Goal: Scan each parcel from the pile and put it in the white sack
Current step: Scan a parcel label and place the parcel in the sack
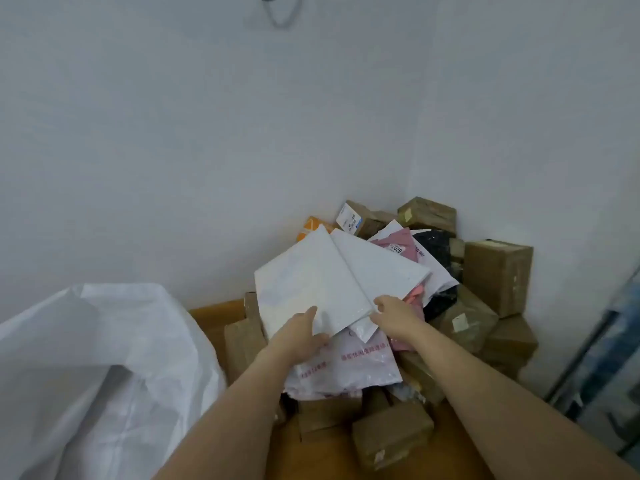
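Wall corner (412,133) behind parcel pile (491,271)

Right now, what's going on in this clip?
A person is working a pile of parcels stacked in a room corner. The left hand grips the near edge of a flat white mailer on top of the pile; the right hand is at the edge of a second white mailer beside it. The white sack stands open to the left. No scanner is visible.

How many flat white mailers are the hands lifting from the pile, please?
2: one white mailer in the left hand, another beside it at the right hand. More may be hidden.
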